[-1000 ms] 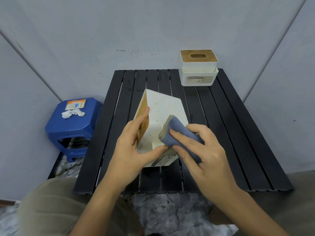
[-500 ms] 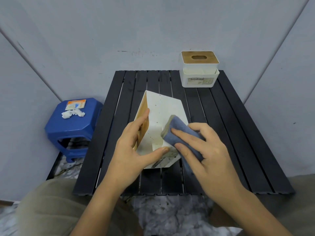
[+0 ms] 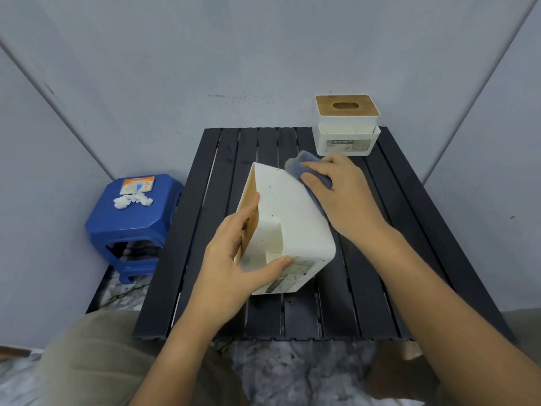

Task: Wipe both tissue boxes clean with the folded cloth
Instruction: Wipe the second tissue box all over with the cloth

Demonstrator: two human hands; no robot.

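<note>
A white tissue box [image 3: 295, 218] with a wooden lid lies tipped on its side in the middle of the black slatted table [image 3: 409, 230], its speckled side facing up. My left hand [image 3: 234, 259] grips its near end, thumb on the labelled face and fingers on the wooden lid. My right hand [image 3: 342, 194] holds the folded blue-grey cloth [image 3: 304, 171] and presses it on the box's far right edge. A second white tissue box [image 3: 345, 127] with a wooden lid stands upright at the table's far right corner.
A blue plastic stool [image 3: 131, 224] stands left of the table, with a small card and crumpled white tissue on its seat. Grey walls close in behind and at both sides. My knees are at the table's near edge.
My right hand has slid the cloth from the box's near end up along its top side to the far right edge. The left hand keeps its grip on the box.
</note>
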